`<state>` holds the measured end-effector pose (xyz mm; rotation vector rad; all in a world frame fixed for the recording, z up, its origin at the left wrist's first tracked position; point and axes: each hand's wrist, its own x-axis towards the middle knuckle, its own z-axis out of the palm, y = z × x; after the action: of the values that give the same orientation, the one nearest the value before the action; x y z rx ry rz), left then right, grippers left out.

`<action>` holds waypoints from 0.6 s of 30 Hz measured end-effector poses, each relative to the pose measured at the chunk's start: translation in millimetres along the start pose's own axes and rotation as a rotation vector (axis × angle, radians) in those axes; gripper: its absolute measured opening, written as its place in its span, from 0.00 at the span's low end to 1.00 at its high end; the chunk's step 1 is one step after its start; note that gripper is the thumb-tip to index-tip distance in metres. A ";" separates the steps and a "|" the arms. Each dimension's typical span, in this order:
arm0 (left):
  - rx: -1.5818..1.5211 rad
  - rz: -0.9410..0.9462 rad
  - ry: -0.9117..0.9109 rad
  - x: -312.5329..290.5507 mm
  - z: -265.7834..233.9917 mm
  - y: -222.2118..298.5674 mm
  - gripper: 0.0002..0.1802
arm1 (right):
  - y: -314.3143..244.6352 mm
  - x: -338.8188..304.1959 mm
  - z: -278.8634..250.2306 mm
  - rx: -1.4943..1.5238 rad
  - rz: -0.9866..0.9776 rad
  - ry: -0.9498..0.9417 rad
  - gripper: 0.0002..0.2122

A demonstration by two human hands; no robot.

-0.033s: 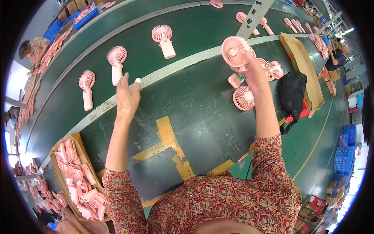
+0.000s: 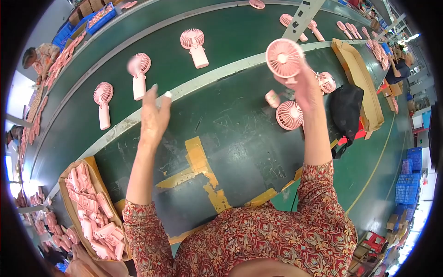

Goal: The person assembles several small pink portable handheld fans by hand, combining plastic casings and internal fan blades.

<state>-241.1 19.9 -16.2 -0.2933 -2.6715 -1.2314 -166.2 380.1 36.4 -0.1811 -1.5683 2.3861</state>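
My right hand [image 2: 306,90] grips a pink handheld fan [image 2: 284,58] by its round head, raised above the right part of the dark green worktable. A small, blurred pink piece [image 2: 272,99] shows just below it; whether it is joined to the fan is unclear. Beneath my right hand a pink fan head [image 2: 290,115] rests on the table, and another fan head [image 2: 327,82] lies to its right, partly covered. My left hand [image 2: 154,115] hovers empty with fingers apart, near the lower end of a pink fan [image 2: 139,78] on the conveyor.
More pink fans, one at the left [image 2: 103,94] and one in the middle [image 2: 192,40], lie on the green conveyor. A cardboard box [image 2: 98,177] of pink shells stands at left. Right are a black bag [image 2: 346,111] and a long cardboard tray [image 2: 369,101]. A metal post [image 2: 302,21] rises far ahead.
My right hand and its fan have shifted slightly up and right, the fan's face turning. The small pink piece below has swung left. My left hand has drifted a little right.
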 end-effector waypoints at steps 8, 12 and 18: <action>-0.810 -0.074 -0.405 -69.6 -33.5 105.2 0.45 | 1.6 -91.2 93.9 -0.087 0.043 -0.152 0.27; -0.982 -0.168 -0.349 -117.0 -48.8 116.9 0.48 | 42.0 -139.1 137.1 -0.726 -0.389 -0.342 0.35; -1.213 -0.553 -0.137 -165.6 -54.5 65.7 0.29 | 56.3 -148.9 123.3 -0.640 -0.057 -0.833 0.28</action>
<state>-60.2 3.3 25.4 0.2592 -1.7479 -2.9460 -64.9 206.3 27.5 0.8214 -2.6012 1.9017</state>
